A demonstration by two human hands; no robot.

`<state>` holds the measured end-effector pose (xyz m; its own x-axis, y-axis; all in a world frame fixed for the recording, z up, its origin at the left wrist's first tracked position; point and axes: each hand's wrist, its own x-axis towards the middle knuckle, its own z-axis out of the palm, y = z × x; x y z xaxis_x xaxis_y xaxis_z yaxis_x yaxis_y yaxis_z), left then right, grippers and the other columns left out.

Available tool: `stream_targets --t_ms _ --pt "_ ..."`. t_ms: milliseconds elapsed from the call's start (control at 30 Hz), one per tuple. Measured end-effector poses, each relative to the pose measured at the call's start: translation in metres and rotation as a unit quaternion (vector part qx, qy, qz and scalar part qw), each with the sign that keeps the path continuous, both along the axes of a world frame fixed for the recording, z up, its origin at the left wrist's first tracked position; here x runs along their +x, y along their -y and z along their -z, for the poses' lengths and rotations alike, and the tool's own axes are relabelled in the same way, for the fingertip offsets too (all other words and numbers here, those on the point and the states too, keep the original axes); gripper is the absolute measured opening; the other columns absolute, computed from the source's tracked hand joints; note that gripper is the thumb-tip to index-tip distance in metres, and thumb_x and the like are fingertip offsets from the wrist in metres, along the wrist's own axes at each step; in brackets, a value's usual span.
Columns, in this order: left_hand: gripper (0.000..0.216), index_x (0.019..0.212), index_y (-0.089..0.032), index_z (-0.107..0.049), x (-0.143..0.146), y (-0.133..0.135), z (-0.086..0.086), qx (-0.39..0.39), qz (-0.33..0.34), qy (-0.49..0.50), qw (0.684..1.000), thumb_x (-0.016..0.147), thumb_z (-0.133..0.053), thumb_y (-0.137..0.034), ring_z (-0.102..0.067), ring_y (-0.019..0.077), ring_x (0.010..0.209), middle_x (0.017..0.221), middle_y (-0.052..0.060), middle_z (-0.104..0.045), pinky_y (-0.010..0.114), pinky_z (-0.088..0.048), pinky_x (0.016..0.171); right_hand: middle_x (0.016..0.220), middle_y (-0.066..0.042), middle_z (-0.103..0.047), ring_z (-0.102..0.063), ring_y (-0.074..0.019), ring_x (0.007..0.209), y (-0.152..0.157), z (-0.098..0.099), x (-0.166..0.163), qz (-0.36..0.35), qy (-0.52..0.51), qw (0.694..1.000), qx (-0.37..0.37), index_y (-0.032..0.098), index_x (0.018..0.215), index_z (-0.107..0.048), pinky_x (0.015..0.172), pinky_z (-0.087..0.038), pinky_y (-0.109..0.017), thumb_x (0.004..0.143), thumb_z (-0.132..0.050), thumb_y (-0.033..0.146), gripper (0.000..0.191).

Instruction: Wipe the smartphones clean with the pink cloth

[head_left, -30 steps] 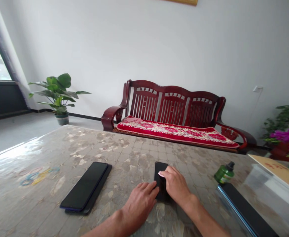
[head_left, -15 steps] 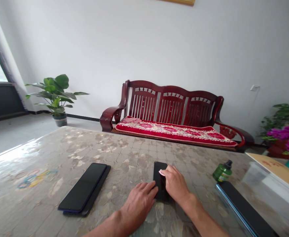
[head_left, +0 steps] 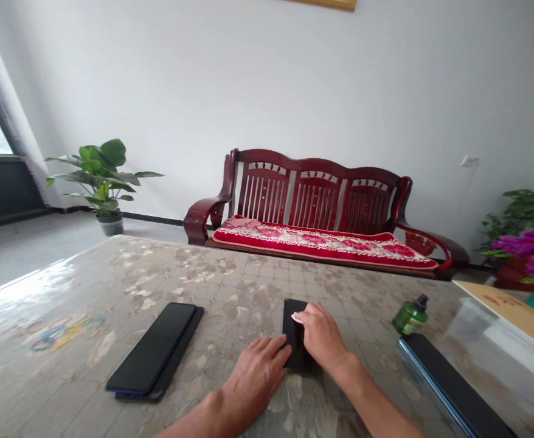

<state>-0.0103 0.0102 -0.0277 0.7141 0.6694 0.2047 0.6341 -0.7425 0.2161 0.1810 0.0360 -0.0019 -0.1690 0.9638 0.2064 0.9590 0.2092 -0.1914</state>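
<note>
A black smartphone (head_left: 294, 309) lies flat on the table, screen up, partly hidden by both hands. My left hand (head_left: 260, 368) lies against its left edge, fingers close together and tips on the edge, holding it. With bent fingers, my right hand (head_left: 324, 331) pinches a small pale pink piece (head_left: 297, 317) against the screen. Only a bit of that piece shows, so I cannot tell its kind. To the left, another dark phone (head_left: 155, 347) rests on top of a black phone or case (head_left: 182, 350).
A green pump bottle (head_left: 410, 316) and a dark phone with a blue edge (head_left: 454, 383) are at the right, by a clear plastic box (head_left: 490, 340). Coloured rubber bands (head_left: 61, 333) lie far left. Beyond the patterned table (head_left: 230, 280) stands a wooden bench (head_left: 317, 194).
The view has shifted very slightly. My right hand and the pale pink piece have hardly moved on the screen; my left hand stays at the phone's edge.
</note>
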Motion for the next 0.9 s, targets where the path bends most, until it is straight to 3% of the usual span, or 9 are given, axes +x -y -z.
stream_targets --t_ms 200,467,700,900 --pt "0.03 0.123 -0.023 -0.057 0.002 0.001 -0.005 -0.009 -0.008 -0.001 1.0 0.093 -0.052 -0.018 -0.059 0.0233 0.108 0.129 0.005 -0.06 0.037 -0.046 0.099 0.096 -0.005 -0.065 -0.057 -0.0171 0.096 0.018 0.003 -0.001 -0.042 -0.016 0.999 0.009 0.025 0.107 -0.072 0.085 -0.041 -0.023 0.094 -0.04 0.01 0.038" --pt "0.034 0.126 -0.023 -0.055 0.001 0.0 -0.002 -0.003 -0.003 -0.004 1.0 0.093 -0.052 -0.017 -0.059 0.0242 0.11 0.136 0.006 -0.056 0.038 -0.046 0.099 0.099 -0.007 -0.066 -0.057 -0.018 0.099 0.002 0.001 0.002 0.005 -0.013 1.0 0.022 0.022 0.108 -0.072 0.088 -0.041 -0.024 0.094 -0.041 0.012 0.035" --pt "0.032 0.124 -0.023 -0.057 0.001 0.001 -0.006 -0.015 -0.008 0.001 1.0 0.093 -0.051 -0.017 -0.059 0.024 0.11 0.131 0.006 -0.059 0.038 -0.046 0.099 0.098 -0.005 -0.064 -0.057 -0.0172 0.097 0.019 0.0 -0.003 -0.028 0.007 1.0 -0.006 0.027 0.11 -0.071 0.085 -0.042 -0.024 0.095 -0.039 0.012 0.039" --pt "0.033 0.125 -0.023 -0.056 0.002 0.0 -0.003 -0.007 -0.004 -0.003 1.0 0.093 -0.051 -0.016 -0.059 0.0236 0.109 0.134 0.006 -0.057 0.037 -0.046 0.099 0.102 -0.007 -0.066 -0.058 -0.0177 0.1 -0.008 0.0 -0.003 0.002 0.002 1.0 0.01 0.023 0.108 -0.072 0.089 -0.042 -0.024 0.094 -0.041 0.013 0.035"
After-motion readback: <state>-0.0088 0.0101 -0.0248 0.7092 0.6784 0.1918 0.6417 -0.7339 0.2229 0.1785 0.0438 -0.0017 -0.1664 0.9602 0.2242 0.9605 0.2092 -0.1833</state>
